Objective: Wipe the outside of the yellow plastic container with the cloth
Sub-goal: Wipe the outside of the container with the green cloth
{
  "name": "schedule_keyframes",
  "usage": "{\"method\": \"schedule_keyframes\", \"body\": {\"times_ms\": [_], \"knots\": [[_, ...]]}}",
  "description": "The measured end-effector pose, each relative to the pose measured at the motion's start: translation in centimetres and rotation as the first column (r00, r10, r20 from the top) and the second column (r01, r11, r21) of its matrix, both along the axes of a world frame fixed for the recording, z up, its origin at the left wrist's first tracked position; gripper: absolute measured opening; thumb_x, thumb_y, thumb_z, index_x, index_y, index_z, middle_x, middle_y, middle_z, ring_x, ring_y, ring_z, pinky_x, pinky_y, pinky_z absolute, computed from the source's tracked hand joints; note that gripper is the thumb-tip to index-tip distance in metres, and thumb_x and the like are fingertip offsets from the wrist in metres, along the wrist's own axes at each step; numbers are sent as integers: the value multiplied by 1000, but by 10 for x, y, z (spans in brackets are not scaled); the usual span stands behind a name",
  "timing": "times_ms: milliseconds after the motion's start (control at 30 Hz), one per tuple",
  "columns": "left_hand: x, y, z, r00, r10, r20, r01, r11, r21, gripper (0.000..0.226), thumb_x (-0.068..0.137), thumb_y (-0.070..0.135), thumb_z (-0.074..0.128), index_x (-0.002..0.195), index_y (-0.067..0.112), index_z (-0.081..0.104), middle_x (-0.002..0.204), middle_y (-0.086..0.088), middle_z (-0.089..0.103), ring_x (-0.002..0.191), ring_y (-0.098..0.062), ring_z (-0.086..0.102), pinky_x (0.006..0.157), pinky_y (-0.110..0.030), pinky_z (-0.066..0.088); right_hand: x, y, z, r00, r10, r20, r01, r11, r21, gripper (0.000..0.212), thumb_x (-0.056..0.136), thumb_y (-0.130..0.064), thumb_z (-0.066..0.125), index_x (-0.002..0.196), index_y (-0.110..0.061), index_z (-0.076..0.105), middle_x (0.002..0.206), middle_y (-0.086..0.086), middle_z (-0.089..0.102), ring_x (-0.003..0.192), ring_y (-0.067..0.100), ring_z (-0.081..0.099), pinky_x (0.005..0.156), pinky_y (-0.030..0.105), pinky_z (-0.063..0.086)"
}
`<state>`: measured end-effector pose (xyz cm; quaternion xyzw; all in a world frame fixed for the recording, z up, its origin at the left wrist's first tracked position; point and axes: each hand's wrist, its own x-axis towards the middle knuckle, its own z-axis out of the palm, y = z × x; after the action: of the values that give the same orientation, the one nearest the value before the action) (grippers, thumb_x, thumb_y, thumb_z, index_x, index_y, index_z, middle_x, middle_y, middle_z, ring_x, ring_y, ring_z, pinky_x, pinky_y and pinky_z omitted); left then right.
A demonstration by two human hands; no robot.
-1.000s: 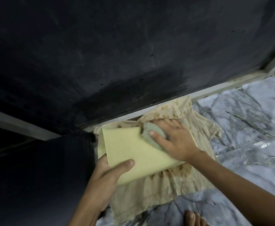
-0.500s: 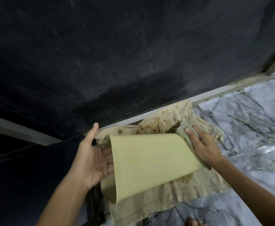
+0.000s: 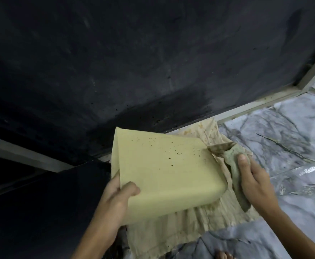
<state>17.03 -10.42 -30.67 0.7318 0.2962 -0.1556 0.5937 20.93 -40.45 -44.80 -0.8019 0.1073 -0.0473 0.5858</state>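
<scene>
Head view: we list the yellow plastic container (image 3: pixel 164 174), stiff, light, likely slick, clamped at its near corner by our left hand (image 3: pixel 115 199), speckled face up, just left of our right hand (image 3: pixel 253 182) closed round the cloth (image 3: pixel 235 165).

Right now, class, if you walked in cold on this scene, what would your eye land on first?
First, the yellow container in the middle, its broad face speckled with small dark spots, held at its near-left corner in the left hand. Next, the right hand beside it, its grip closed on a greenish cloth. Under both lies a stained beige sheet on the marble floor.
</scene>
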Motion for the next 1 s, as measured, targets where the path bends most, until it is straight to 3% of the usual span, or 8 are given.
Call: {"method": "schedule_keyframes", "body": {"times_ms": [133, 233, 300, 367, 467, 667, 867, 1000], "knots": [[-15, -8, -9, 987, -141, 79, 138, 990, 38, 39, 85, 8, 57, 110, 34, 73, 96, 18, 81, 89, 3, 70, 71, -8, 52, -5, 17, 51, 995, -18, 94, 11, 997, 82, 45, 107, -42, 34, 68, -36, 56, 68, -17, 62, 61, -1, 54, 58, 10, 40], [-20, -12, -23, 976, -206, 77, 200, 977, 72, 56, 76, 15, 52, 128, 31, 67, 106, 7, 81, 101, -11, 72, 80, -16, 52, -14, 51, 68, 977, 163, 137, -174, 983, 67, 36, 105, -42, 32, 85, -37, 62, 86, -13, 67, 76, 2, 62, 68, 14, 44], [-23, -13, -30, 967, -242, 82, 236, 968, 82, 61, 77, 13, 52, 135, 31, 64, 102, 6, 81, 94, -12, 73, 81, -19, 53, -22, 84, 69, 926, 361, 114, -371, 925, 79, 30, 107, -38, 33, 114, -45, 61, 111, -23, 68, 104, -1, 63, 86, 13, 46], [-24, -17, -30, 947, -305, 98, 297, 951, 88, 66, 81, 13, 55, 140, 41, 58, 115, 13, 80, 106, -7, 73, 94, -24, 54, -27, 116, 61, 833, 551, 60, -551, 835, -12, 36, 107, -46, 27, 139, -55, 40, 148, -30, 46, 143, -3, 35, 117, 21, 27], [-26, -17, -32, 931, -340, 130, 323, 937, 137, 73, 82, 30, 70, 147, 49, 44, 142, 37, 60, 137, 11, 52, 118, -28, 41, -24, 145, 45, 749, 660, -53, -646, 710, -281, 58, 99, -61, 6, 155, -49, 16, 167, -24, 8, 153, -1, -9, 126, 40, -2], [-28, -4, -47, 947, -311, 77, 297, 942, 153, 80, 82, 25, 73, 153, 43, 43, 144, 28, 63, 136, 4, 56, 121, -40, 42, 20, 153, 29, 735, 664, -140, -658, 646, -386, 70, 92, -73, 12, 157, -48, 5, 168, -21, 0, 154, 4, -10, 125, 41, -6], [-33, -1, -60, 995, -100, 5, 100, 994, -34, 57, 76, 13, 71, 131, 30, 66, 119, 4, 82, 116, -14, 75, 107, -39, 50, 39, 93, -26, 848, 417, -326, -520, 773, -363, 72, 85, -77, 13, 154, -55, 11, 166, -24, 10, 155, 6, 3, 126, 41, 1], [-31, 2, -68, 992, -128, 2, 128, 992, -18, 54, 77, 18, 73, 130, 29, 68, 120, 5, 82, 118, -13, 74, 108, -39, 51, 31, 82, -37, 881, 216, -421, -366, 875, -317, 78, 84, -77, 8, 157, -49, 11, 168, -20, 9, 155, 9, 0, 126, 44, -2]]}}
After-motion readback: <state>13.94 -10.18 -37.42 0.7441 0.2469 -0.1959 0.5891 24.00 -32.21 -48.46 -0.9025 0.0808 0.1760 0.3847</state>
